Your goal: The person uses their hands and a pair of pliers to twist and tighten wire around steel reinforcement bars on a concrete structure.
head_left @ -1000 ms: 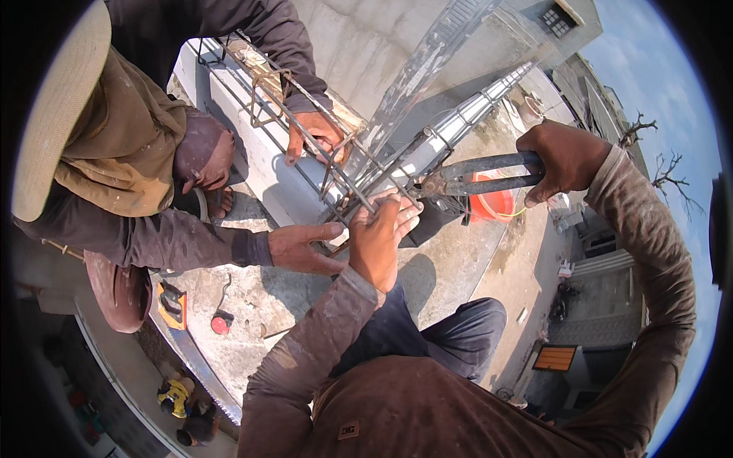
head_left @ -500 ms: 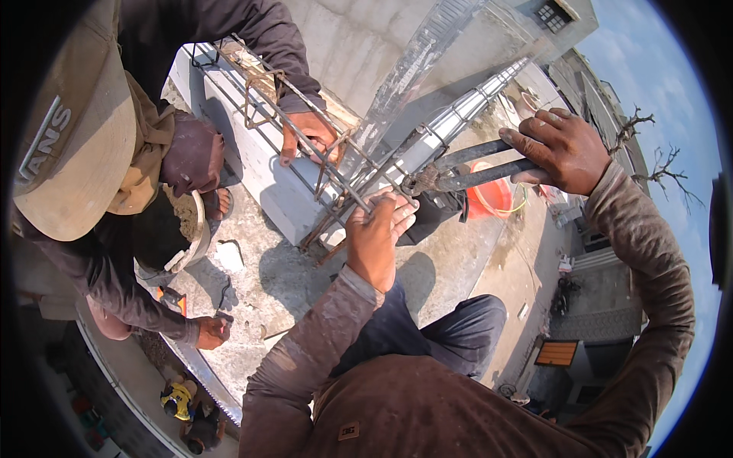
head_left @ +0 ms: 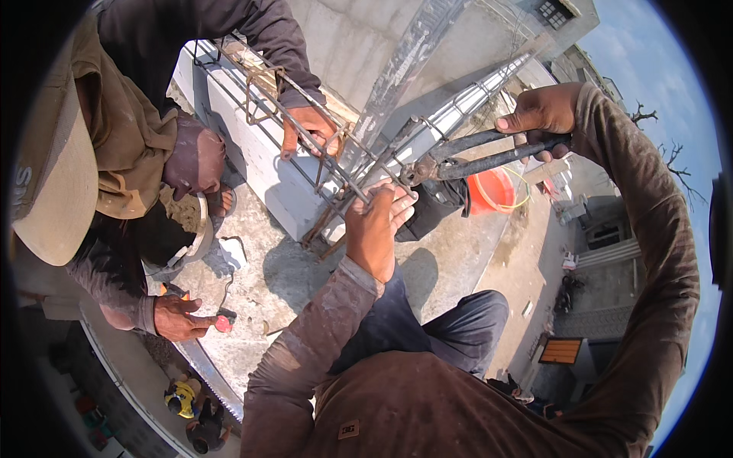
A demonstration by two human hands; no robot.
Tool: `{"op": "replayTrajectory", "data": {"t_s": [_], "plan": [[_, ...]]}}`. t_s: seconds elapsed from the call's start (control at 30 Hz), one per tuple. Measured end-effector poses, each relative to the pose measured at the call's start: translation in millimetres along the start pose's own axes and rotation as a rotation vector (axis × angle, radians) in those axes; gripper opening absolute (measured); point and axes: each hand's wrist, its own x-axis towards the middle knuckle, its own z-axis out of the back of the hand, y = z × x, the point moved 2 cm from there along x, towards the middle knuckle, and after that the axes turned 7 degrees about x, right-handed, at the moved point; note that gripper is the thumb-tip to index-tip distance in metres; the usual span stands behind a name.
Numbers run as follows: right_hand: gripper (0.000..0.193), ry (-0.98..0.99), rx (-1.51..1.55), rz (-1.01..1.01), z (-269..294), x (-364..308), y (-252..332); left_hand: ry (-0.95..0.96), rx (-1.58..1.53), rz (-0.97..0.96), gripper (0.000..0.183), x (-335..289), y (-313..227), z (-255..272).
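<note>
My right hand (head_left: pixel 544 114) is wrapped around the handles of dark metal pincers (head_left: pixel 477 156). The jaws are at the near end of a steel rebar cage (head_left: pixel 336 141), just above the fingertips of my left hand (head_left: pixel 374 229). That hand is closed on a bar at the cage end; its fingertips rest by the jaws, and part of the grip is hidden. A co-worker's hand (head_left: pixel 311 131) holds the same cage farther left. The co-worker's other hand (head_left: pixel 182 317) reaches low beside a small red object (head_left: pixel 224 322).
White blocks (head_left: pixel 237 145) lie under the cage. Behind my left hand sit a black bag (head_left: pixel 435 210) and a red bucket (head_left: pixel 490 189). A bucket of mortar (head_left: pixel 202 237) stands by the co-worker. A handsaw (head_left: pixel 210 374) lies at lower left, with people below.
My right hand has moved up and turned over, rotating the pincers at the cage end. My left hand stays in place. The co-worker's lower hand has shifted left and its fingers have extended.
</note>
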Motion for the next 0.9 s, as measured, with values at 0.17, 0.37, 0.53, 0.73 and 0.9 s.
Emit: {"op": "replayTrajectory", "data": {"t_s": [0.17, 0.37, 0.53, 0.73, 0.9], "plan": [[0.049, -0.254, -0.487, 0.27, -20, -9, 9, -0.064, 0.085, 0.04, 0.027, -3, -5, -3], [0.055, -0.759, -0.974, 0.858, -42, -26, 7, -0.037, 0.07, 0.046, 0.028, -1, -3, 3], [0.056, -0.889, -1.075, 1.004, -41, -24, -15, -0.029, 0.064, 0.054, 0.025, -1, -3, 0], [0.05, -0.265, -0.463, 0.565, -29, -10, -4, -0.026, 0.062, 0.055, 0.03, 0, -2, 5], [0.047, -0.077, -0.269, 0.167, -25, -4, -17, -0.027, 0.058, 0.069, 0.032, 0, 0, -4]]}}
